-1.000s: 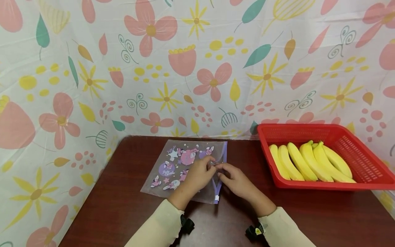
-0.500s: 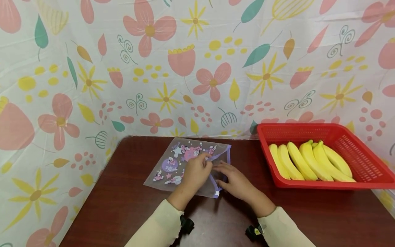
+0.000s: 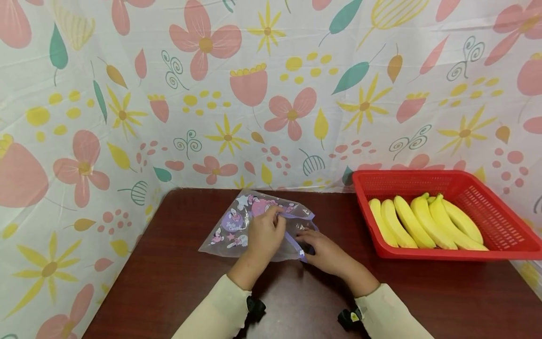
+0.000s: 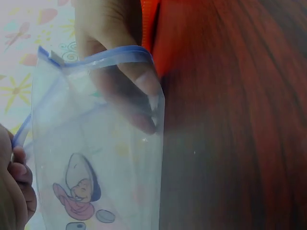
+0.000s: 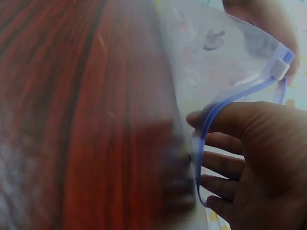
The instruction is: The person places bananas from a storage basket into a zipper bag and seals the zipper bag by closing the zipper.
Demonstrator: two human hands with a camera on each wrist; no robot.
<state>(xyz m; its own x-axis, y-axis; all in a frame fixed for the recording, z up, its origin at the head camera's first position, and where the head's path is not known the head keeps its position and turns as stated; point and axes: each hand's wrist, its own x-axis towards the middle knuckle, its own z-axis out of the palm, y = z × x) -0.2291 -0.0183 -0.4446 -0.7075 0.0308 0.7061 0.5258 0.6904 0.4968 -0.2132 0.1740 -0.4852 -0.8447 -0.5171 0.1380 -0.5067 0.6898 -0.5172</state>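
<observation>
A clear zip bag (image 3: 233, 235) with a purple edge and pink and purple cartoon prints lies tilted on the table. My left hand (image 3: 264, 233) pinches the upper purple edge, and its curled fingertips (image 4: 19, 167) show at the side of the left wrist view. The bag's mouth gapes. My right hand (image 3: 328, 252) reaches into that mouth, its thumb and fingers spread apart and seen through the plastic in the left wrist view. Across the right thumb (image 5: 235, 117) runs the purple edge (image 5: 235, 98). A white slider (image 5: 279, 69) sits at one end of the zip.
At the right of the dark red wooden table (image 3: 169, 287) stands a red plastic basket (image 3: 423, 254) holding several yellow bananas (image 3: 408, 221). A floral cloth (image 3: 271, 94) hangs behind the table and along its left side.
My left hand has lifted the upper edge up and to the left, so the bag's mouth has widened. My right fingers have gone from the edge into the opening.
</observation>
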